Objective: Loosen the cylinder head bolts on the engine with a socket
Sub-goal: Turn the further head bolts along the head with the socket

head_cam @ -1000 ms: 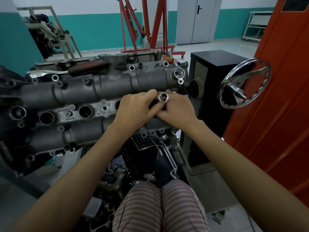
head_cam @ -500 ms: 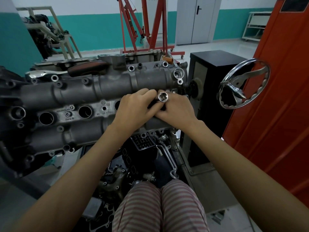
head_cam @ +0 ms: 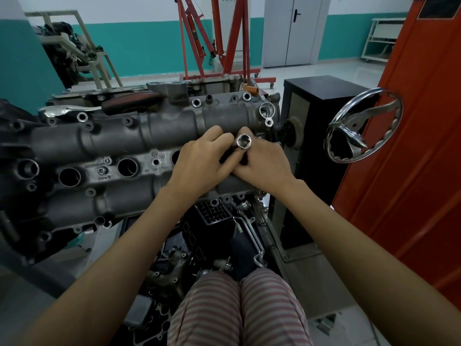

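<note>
Both hands are meeting at frame centre over the engine (head_cam: 124, 146), left hand (head_cam: 199, 163) and right hand (head_cam: 262, 166) together pinching the socket (head_cam: 244, 141), its open end facing up.

My hands (head_cam: 234, 161) cover the lower body of the socket (head_cam: 244, 141) and whatever bolt lies beneath, my fingertips curl out of sight, and the engine (head_cam: 104, 156) runs off the left edge.
</note>
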